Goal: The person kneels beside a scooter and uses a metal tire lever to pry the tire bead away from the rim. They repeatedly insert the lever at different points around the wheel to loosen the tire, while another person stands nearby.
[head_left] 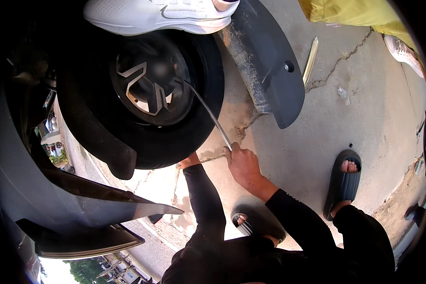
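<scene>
**Hands work a metal bar at a small wheel**

Seen from the head camera, the right hand (243, 163), at centre frame, is clenched around the lower end of a thin curved metal bar (208, 111). The bar rises up and to the left, its far end lying at the rim of the wheel (149, 80) in the upper left of the frame. The left hand (189, 161) reaches under the lower edge of the black tyre (175, 142); its fingers are hidden, so its grip cannot be told. A white sneaker (161, 14) presses on the tyre at the top edge. A dark mudguard (270, 71) lies on the cracked concrete (364, 118) beside a flat metal lever (310, 60). Dark slippers (343, 182) show at lower right.
</scene>
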The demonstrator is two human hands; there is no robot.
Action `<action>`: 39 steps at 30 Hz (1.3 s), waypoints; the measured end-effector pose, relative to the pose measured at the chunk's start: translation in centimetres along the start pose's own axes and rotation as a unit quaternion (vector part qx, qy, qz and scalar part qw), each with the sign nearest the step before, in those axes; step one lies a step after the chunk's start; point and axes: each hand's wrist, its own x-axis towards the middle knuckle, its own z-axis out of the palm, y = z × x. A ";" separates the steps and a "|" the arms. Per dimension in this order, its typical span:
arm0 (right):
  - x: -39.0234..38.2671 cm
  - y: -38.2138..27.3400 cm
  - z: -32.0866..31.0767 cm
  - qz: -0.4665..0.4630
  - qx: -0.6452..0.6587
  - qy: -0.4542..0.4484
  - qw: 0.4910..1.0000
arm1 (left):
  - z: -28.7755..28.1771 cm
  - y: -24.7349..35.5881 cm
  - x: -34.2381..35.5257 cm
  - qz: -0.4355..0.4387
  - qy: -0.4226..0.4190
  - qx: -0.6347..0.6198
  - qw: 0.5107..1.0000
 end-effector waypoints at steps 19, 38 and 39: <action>-4.6 7.2 -1.0 0.073 -0.019 -0.005 0.997 | 1.0 -0.3 -1.3 -0.016 0.015 0.021 1.000; 8.0 -8.7 -0.6 -0.391 0.101 0.109 0.908 | -0.4 -0.5 -4.4 -0.053 -0.003 0.009 0.999; 7.6 -8.8 -0.7 -0.390 0.101 0.109 0.909 | -0.3 -0.5 -4.5 -0.053 -0.007 0.008 0.999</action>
